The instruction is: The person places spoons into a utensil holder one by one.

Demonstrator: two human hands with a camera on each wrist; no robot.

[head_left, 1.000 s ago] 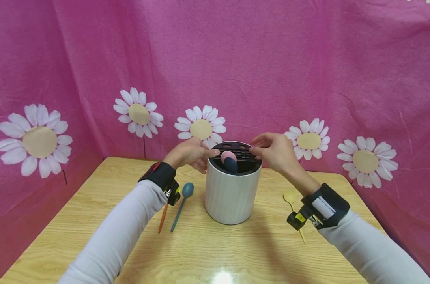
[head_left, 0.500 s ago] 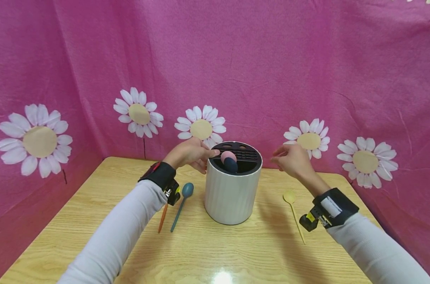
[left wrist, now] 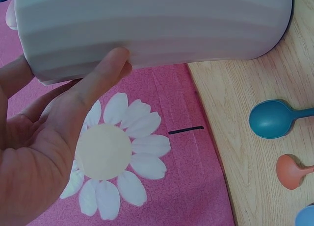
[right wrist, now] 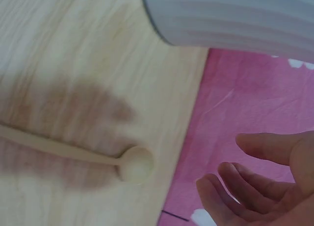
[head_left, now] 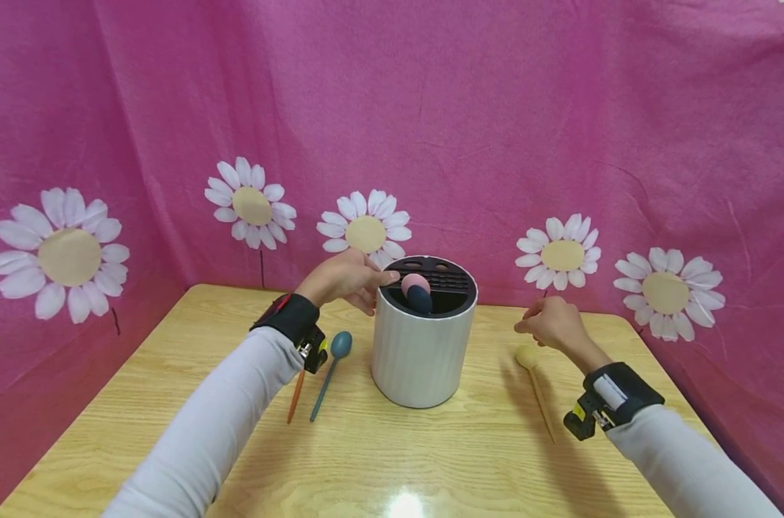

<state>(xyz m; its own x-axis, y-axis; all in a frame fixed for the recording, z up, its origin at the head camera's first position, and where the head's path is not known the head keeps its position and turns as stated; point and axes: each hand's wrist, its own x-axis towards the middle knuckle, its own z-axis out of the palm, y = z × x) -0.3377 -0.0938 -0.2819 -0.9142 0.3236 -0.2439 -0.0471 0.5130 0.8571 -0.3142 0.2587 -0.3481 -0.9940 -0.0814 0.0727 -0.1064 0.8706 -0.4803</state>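
A white ribbed utensil holder (head_left: 424, 360) with a black slotted insert (head_left: 453, 280) stands mid-table. Two utensils poke out of its front opening, one with a pink head (head_left: 416, 283), one with a dark blue head (head_left: 419, 300). My left hand (head_left: 343, 277) grips the holder's left rim, thumb on top and fingers along the side. My right hand (head_left: 554, 324) hovers above a yellow spoon (head_left: 527, 357), apart from it. In the right wrist view, that hand's fingers (right wrist: 250, 191) are loosely bent and hold nothing; the spoon's round end (right wrist: 136, 164) lies on the table.
Left of the holder lie a teal spoon (head_left: 342, 345) and an orange ladle (left wrist: 290, 171), mostly hidden by my left wrist in the head view. A light blue piece (left wrist: 306, 217) shows at the left wrist view's corner. Pink cloth (head_left: 431, 129) with daisies borders the table.
My right hand has left the holder's right rim and moved right and down to above the yellow spoon. The left hand has stayed on the rim.
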